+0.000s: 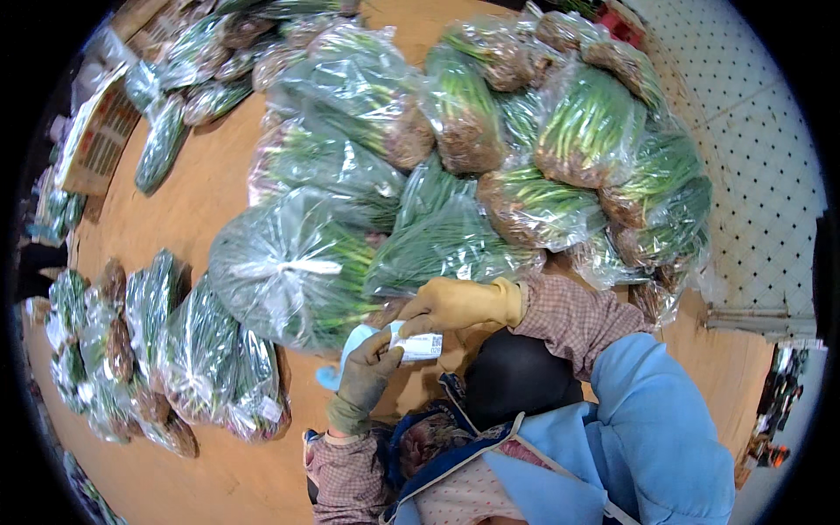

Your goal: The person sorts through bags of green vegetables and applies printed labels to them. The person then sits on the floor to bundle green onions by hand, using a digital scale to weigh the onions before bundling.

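Observation:
A white label (422, 346) printed with a small square code sits in front of me between my two gloved hands. My left hand (366, 376), in a dirty yellow-green glove, pinches the label's left end. A pale blue strip (353, 339) shows beside those fingers, its lower end curling out to the left. My right hand (459, 303), in a yellow glove, reaches over from the right with its fingertips bent together at the label's upper left corner. Just beyond the hands lies a clear plastic bag of green onions (302, 267), its white tied neck facing up.
Several bagged bunches of green onions (586, 127) are heaped ahead and to the right. Another row of bagged bunches (201, 350) lies at left on the brown floor (206, 214). A printed carton (98, 136) stands far left; dotted white tiles (761, 175) border the right.

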